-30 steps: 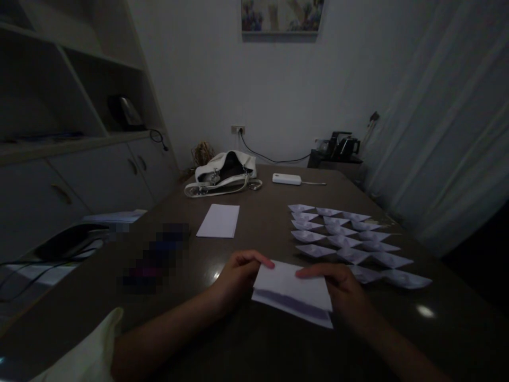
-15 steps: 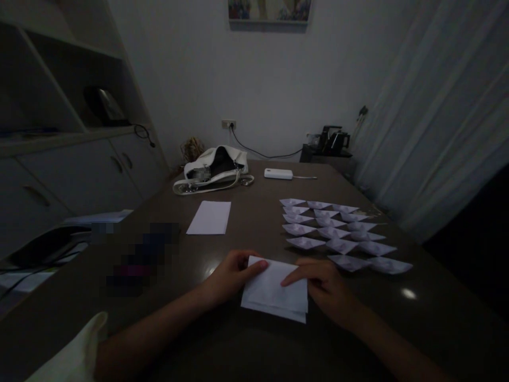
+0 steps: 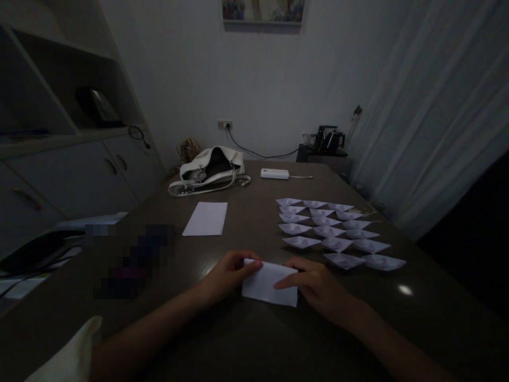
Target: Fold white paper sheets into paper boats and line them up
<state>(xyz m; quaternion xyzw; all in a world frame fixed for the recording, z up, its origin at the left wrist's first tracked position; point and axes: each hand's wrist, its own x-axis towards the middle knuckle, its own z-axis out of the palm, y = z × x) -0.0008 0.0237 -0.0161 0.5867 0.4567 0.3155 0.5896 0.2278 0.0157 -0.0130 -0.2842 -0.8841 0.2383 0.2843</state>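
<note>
Table [image 3: 254,217] spreads beneath two forearms [image 3: 155,324] slanting inward; left hand [image 3: 229,277] is loosely curled, thumb pinching near the upper-left corner of folded white paper [image 3: 264,289]; right hand [image 3: 318,286] holds its right side, one digit stretched across the face; the paper sits between both hands.

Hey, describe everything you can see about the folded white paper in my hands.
The folded paper is plain white with no visible marks, folded into a flat, roughly rectangular piece, wider than tall in view, slanting slightly down to the right. Your left hand holds its upper left, thumb on top; your right hand holds the right side, a finger lying across its face. It's over the near part of the brown table; whether it touches the surface, and its layer count, I can't tell.
</note>
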